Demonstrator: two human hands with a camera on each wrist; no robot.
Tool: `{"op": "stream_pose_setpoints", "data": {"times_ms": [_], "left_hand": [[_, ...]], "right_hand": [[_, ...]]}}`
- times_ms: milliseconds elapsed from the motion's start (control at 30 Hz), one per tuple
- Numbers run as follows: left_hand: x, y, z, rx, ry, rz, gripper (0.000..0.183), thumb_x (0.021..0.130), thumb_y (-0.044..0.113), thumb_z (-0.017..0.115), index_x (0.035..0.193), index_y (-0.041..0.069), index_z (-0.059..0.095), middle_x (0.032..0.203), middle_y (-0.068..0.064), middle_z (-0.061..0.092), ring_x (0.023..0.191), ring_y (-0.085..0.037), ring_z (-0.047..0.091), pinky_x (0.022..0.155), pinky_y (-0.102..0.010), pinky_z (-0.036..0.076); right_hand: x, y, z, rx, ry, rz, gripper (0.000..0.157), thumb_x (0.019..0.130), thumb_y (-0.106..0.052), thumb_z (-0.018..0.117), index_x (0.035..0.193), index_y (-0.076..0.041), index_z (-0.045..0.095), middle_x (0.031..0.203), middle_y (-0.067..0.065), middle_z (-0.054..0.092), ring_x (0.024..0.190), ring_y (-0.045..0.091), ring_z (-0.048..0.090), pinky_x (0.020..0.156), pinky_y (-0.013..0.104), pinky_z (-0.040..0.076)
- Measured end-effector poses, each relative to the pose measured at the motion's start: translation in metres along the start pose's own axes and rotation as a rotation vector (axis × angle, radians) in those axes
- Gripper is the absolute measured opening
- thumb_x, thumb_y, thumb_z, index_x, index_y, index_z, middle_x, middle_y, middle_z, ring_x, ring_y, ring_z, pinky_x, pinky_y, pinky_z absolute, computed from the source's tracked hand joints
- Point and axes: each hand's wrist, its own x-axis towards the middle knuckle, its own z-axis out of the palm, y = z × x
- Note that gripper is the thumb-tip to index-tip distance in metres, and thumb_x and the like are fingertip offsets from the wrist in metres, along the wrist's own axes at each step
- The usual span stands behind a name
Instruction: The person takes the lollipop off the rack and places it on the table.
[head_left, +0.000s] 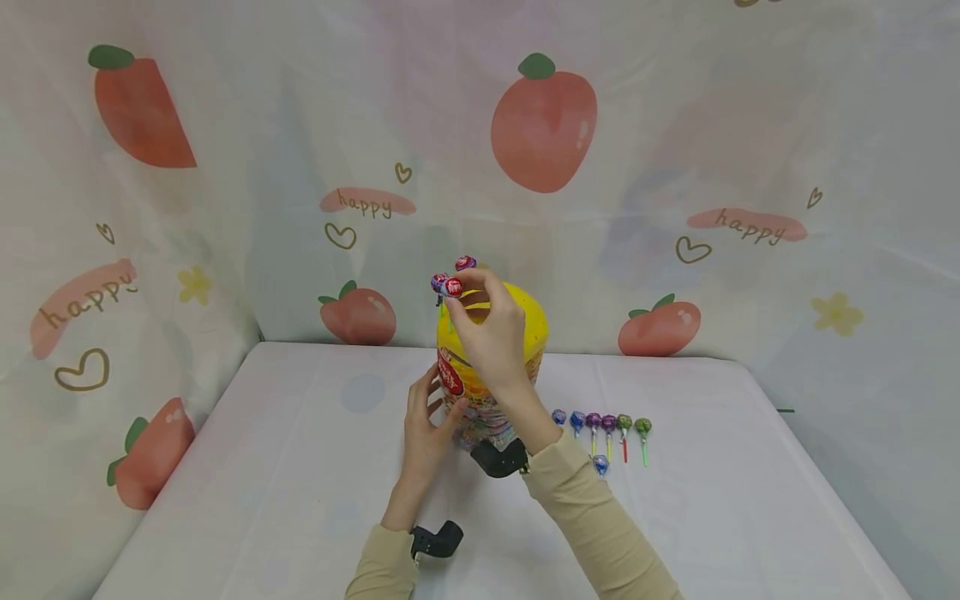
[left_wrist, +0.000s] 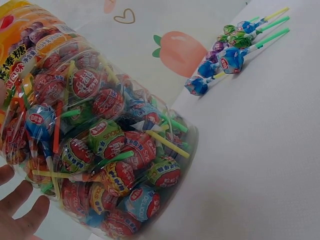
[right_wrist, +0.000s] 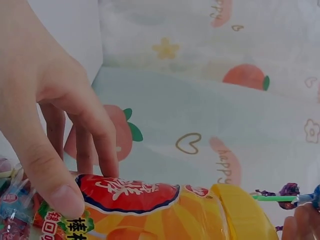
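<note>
A clear jar [head_left: 487, 414] full of wrapped lollipops stands upright on the table, topped by a yellow lid [head_left: 534, 321]. My left hand [head_left: 425, 437] holds the jar's left side, thumb toward me and fingers farther round. Above the lid, my right hand [head_left: 491, 337] pinches a blue-wrapped lollipop [right_wrist: 312, 195] by its head. Its green stick reaches down to the lid; whether it enters a hole is unclear. Two purplish lollipops, one at the back [head_left: 466, 262] and one at the left [head_left: 438, 282], stand up at the lid beside it.
Right of the jar, several lollipops [head_left: 609, 423] lie in a row on the white table [head_left: 300, 467], with a blue one [head_left: 601, 463] lying in front of them. A printed cloth [head_left: 450, 108] hangs behind the table. Each wrist carries a black camera mount [head_left: 438, 540].
</note>
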Motion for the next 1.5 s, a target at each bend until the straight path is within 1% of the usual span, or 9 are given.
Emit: {"op": "stream_pose_setpoints", "data": {"times_ms": [233, 333, 567, 633, 800, 1033, 1167, 1333, 1500], "left_hand": [[0.0, -0.001, 0.0, -0.007, -0.008, -0.012, 0.068, 0.089, 0.031, 0.069, 0.147, 0.028, 0.035, 0.141, -0.005, 0.044, 0.131, -0.028, 0.046, 0.105, -0.049, 0.046], [-0.001, -0.001, 0.001, -0.012, -0.014, -0.012, 0.068, 0.089, 0.032, 0.069, 0.147, 0.028, 0.035, 0.142, -0.005, 0.044, 0.131, -0.028, 0.046, 0.105, -0.05, 0.046], [-0.001, -0.003, 0.002, 0.006, -0.012, -0.001, 0.067, 0.089, 0.031, 0.068, 0.148, 0.026, 0.035, 0.141, -0.007, 0.045, 0.13, -0.029, 0.047, 0.104, -0.05, 0.047], [0.0, -0.003, 0.002, 0.007, -0.012, 0.001, 0.067, 0.089, 0.031, 0.068, 0.148, 0.026, 0.035, 0.141, -0.006, 0.045, 0.13, -0.028, 0.046, 0.104, -0.049, 0.047], [0.001, -0.004, 0.002, 0.006, -0.009, 0.031, 0.068, 0.089, 0.028, 0.068, 0.148, 0.026, 0.035, 0.141, -0.007, 0.044, 0.13, -0.029, 0.046, 0.103, -0.05, 0.047], [0.0, -0.004, 0.001, 0.002, -0.005, 0.042, 0.068, 0.089, 0.026, 0.069, 0.148, 0.024, 0.035, 0.14, -0.008, 0.044, 0.13, -0.029, 0.047, 0.103, -0.049, 0.047], [0.0, -0.004, 0.001, -0.002, -0.007, 0.044, 0.068, 0.089, 0.025, 0.069, 0.148, 0.024, 0.035, 0.14, -0.008, 0.044, 0.13, -0.029, 0.046, 0.103, -0.049, 0.047], [0.0, -0.004, 0.001, -0.011, -0.009, 0.039, 0.068, 0.089, 0.025, 0.068, 0.148, 0.024, 0.034, 0.142, -0.008, 0.043, 0.131, -0.028, 0.045, 0.104, -0.05, 0.046], [0.0, -0.004, 0.001, -0.002, -0.008, 0.04, 0.068, 0.089, 0.026, 0.068, 0.148, 0.024, 0.034, 0.141, -0.008, 0.043, 0.131, -0.029, 0.045, 0.103, -0.05, 0.047]], "right_hand": [[-0.002, 0.0, -0.006, 0.081, 0.006, 0.06, 0.027, 0.088, -0.008, 0.067, 0.115, -0.004, 0.061, 0.107, 0.012, 0.067, 0.089, 0.024, 0.065, 0.081, 0.035, 0.059], [-0.006, -0.001, -0.012, 0.117, 0.021, 0.086, 0.028, 0.088, -0.008, 0.068, 0.115, -0.004, 0.061, 0.108, 0.012, 0.066, 0.091, 0.024, 0.065, 0.082, 0.032, 0.059], [-0.018, 0.001, -0.032, 0.177, 0.04, 0.137, 0.029, 0.09, -0.008, 0.066, 0.117, -0.004, 0.059, 0.111, 0.012, 0.064, 0.091, 0.019, 0.061, 0.079, 0.021, 0.057], [-0.022, 0.002, -0.038, 0.185, 0.051, 0.151, 0.029, 0.089, -0.007, 0.066, 0.117, -0.003, 0.059, 0.112, 0.012, 0.063, 0.092, 0.018, 0.061, 0.079, 0.02, 0.057], [-0.032, 0.007, -0.055, 0.179, 0.071, 0.186, 0.031, 0.088, -0.005, 0.067, 0.118, -0.001, 0.058, 0.113, 0.013, 0.062, 0.09, 0.016, 0.06, 0.076, 0.018, 0.057], [-0.048, 0.017, -0.071, 0.157, 0.088, 0.245, 0.033, 0.087, -0.005, 0.069, 0.118, -0.002, 0.059, 0.111, 0.01, 0.062, 0.088, 0.011, 0.061, 0.073, 0.017, 0.057], [-0.059, 0.027, -0.079, 0.161, 0.107, 0.279, 0.033, 0.087, -0.005, 0.069, 0.118, -0.003, 0.06, 0.107, 0.004, 0.062, 0.085, 0.01, 0.062, 0.072, 0.019, 0.058], [-0.07, 0.04, -0.086, 0.184, 0.138, 0.313, 0.032, 0.086, 0.0, 0.068, 0.116, 0.001, 0.06, 0.101, -0.004, 0.062, 0.079, 0.008, 0.063, 0.069, 0.021, 0.059], [-0.082, 0.054, -0.094, 0.185, 0.157, 0.367, 0.03, 0.084, 0.004, 0.068, 0.114, 0.003, 0.061, 0.096, -0.003, 0.063, 0.074, 0.008, 0.062, 0.065, 0.02, 0.059]]}}
